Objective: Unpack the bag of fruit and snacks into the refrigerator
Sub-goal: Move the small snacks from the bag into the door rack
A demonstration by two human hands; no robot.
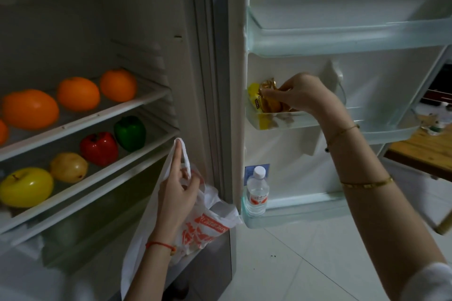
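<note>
My left hand (176, 193) grips the handles of a white plastic bag (205, 225) with orange print, held low in front of the open refrigerator. My right hand (300, 93) pinches gold-wrapped snack packets (267, 100) at the left end of the middle door bin (367, 127). A yellow snack packet (254, 95) stands in the bin beside them. On the upper shelf (102, 115) lie several oranges (78, 93). The lower shelf (102, 168) holds a green pepper (129, 132), a red pepper (99, 148), a pear (69, 166) and a yellow apple (25, 186).
A water bottle (256, 190) stands in the bottom door bin (293, 215). An upper door bin (342, 34) looks unfilled. A wooden table (425, 149) shows beyond the door's right edge. White tiled floor (305, 264) lies below.
</note>
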